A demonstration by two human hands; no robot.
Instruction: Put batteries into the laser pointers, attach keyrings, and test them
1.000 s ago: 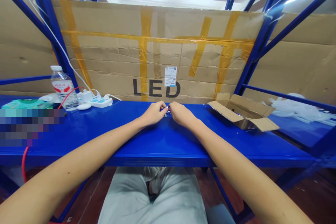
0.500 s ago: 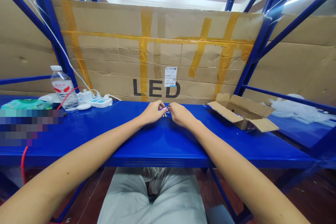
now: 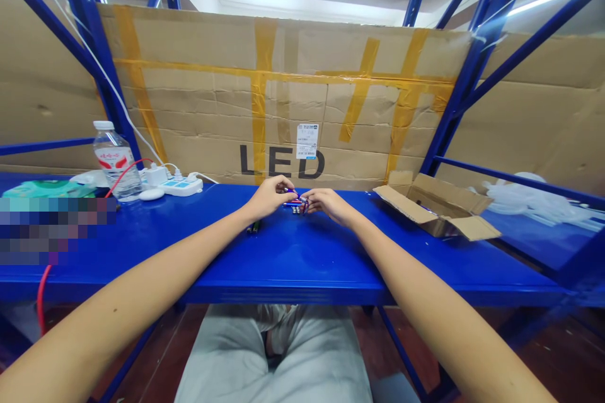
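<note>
My left hand (image 3: 270, 198) is closed, with thumb and fingers pinching a small shiny purple-blue metallic piece (image 3: 296, 196). From the other side my right hand (image 3: 329, 203) pinches the silvery end of it, fingertips close together. Just below the fingertips lie several slim blue-purple pieces with silver ends (image 3: 293, 206) on the blue tabletop (image 3: 302, 258). Their exact kind is too small to make out. Beside my left wrist, dark and green slim pieces (image 3: 254, 227) show partly from behind the forearm.
At the right stands an open cardboard box (image 3: 439, 209). A water bottle (image 3: 115, 164), a white power strip (image 3: 182, 186) and a green packet (image 3: 47, 188) sit at the left. A large cardboard sheet marked LED (image 3: 212, 119) closes off the back; blue rack posts flank it.
My right hand has opened its grip slightly and its fingers now stretch toward the left. More of the blue-purple pieces show under the hands. The camera has tilted up slightly.
</note>
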